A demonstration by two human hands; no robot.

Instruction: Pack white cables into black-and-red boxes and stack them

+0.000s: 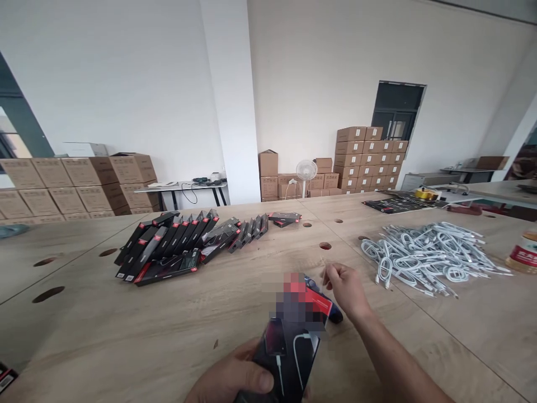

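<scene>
My left hand (237, 374) grips a black cable box (289, 358) with a red upper end, tilted up near the table's front. A phone and a white charging cable are printed on the box. Blurred squares cover its upper part. Just right of that end is my right hand (346, 288), its fingers curled and pinched together; what they hold, if anything, I cannot make out. A dark blue object (335, 313) lies behind the box, partly hidden, beneath my right hand. To the right spreads a heap of coiled white cables (423, 257).
Several black and red boxes (168, 243) lie in leaning rows at the left. A jar (524, 252) with a red label stands at the right edge. Black printed sheets (390, 204) and yellow tape (425, 193) lie farther back. The wooden tabletop (168, 330) has round holes.
</scene>
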